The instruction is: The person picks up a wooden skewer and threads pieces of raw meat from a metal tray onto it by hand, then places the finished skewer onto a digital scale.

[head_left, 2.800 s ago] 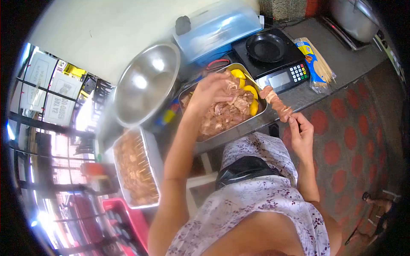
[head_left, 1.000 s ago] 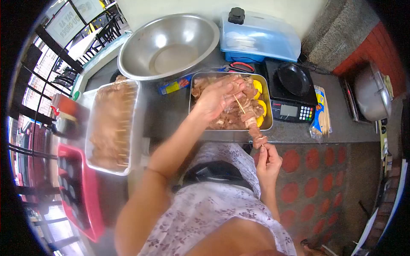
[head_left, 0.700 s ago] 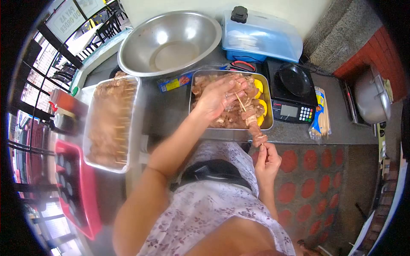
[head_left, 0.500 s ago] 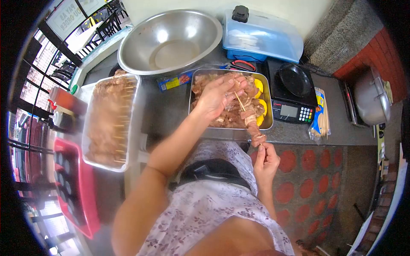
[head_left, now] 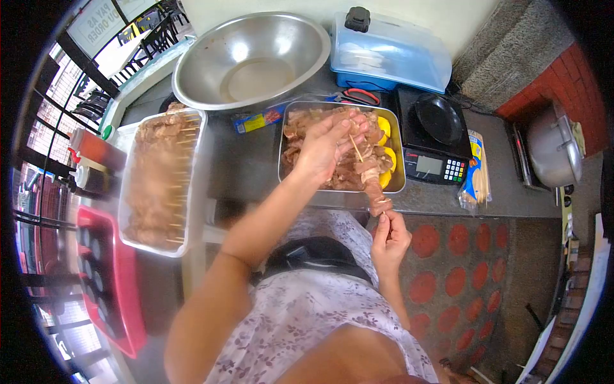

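My right hand (head_left: 391, 240) pinches the lower end of a bamboo skewer, below the chunks of raw meat (head_left: 371, 184) threaded on it. The skewer slants up and left, and its bare tip points at my left hand (head_left: 325, 146). That hand is over the metal tray (head_left: 281, 168), its thumb and fingers drawn together around a piece of meat that is mostly hidden. Loose raw meat (head_left: 304, 120) fills the tray, with yellow round pieces (head_left: 388, 157) along its right side.
A white tub (head_left: 123, 221) of skewered meat stands at left, above a pink tray (head_left: 131, 307). Behind are a steel basin (head_left: 256, 77) and blue lidded box (head_left: 390, 57). A digital scale (head_left: 428, 165), bagged skewers (head_left: 478, 173) and red-handled scissors (head_left: 360, 97) lie nearby.
The fingers of my left hand have drawn closer together over the meat. My right hand and the skewer have shifted slightly left and up, along with a small shift of the whole view.
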Motion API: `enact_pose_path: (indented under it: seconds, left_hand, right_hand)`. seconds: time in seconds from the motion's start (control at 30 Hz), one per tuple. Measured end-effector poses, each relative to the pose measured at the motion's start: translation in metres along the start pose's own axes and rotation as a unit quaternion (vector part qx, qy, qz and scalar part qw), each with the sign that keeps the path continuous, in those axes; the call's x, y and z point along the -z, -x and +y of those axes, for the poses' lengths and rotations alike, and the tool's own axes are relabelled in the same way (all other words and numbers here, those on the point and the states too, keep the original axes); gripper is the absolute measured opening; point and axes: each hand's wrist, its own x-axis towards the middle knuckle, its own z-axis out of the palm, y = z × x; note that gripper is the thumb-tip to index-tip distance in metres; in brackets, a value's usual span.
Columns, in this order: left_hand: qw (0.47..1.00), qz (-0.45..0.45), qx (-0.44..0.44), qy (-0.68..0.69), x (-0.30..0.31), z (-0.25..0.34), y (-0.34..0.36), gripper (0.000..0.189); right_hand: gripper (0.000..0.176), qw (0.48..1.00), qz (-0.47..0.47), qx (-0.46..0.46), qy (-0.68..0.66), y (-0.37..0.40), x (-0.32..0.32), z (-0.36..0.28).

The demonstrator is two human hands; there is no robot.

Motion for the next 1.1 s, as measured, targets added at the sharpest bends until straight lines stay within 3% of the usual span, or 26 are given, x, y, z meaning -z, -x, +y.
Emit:
enact_pose_path:
  seconds: [0.53,0.63,0.73,0.87,1.1]
  left_hand:
    - [1.0,-0.026,-0.008,0.004,0.004,-0.002,0.005,0.036]
    - [0.996,-0.028,0.046,0.069,0.002,0.006,0.002,0.036]
    - [0.999,-0.027,0.027,0.028,0.007,0.006,0.002,0.039]
    - [0.998,-0.008,0.001,0.055,0.002,0.001,0.005,0.032]
    - [0.997,0.025,-0.064,-0.035,-0.002,-0.005,0.007,0.029]
  right_hand:
    - [0.014,0.999,-0.006,0.005,-0.037,0.005,-0.013,0.006]
    - [0.014,0.999,-0.017,-0.006,-0.026,0.005,-0.01,0.006]
    - [0.014,0.998,-0.033,-0.049,-0.038,0.007,-0.008,0.009]
    - [0.014,0.996,-0.028,-0.038,-0.077,0.007,-0.014,0.009]
    - [0.014,0.999,-0.024,-0.024,-0.01,0.006,-0.011,0.0]
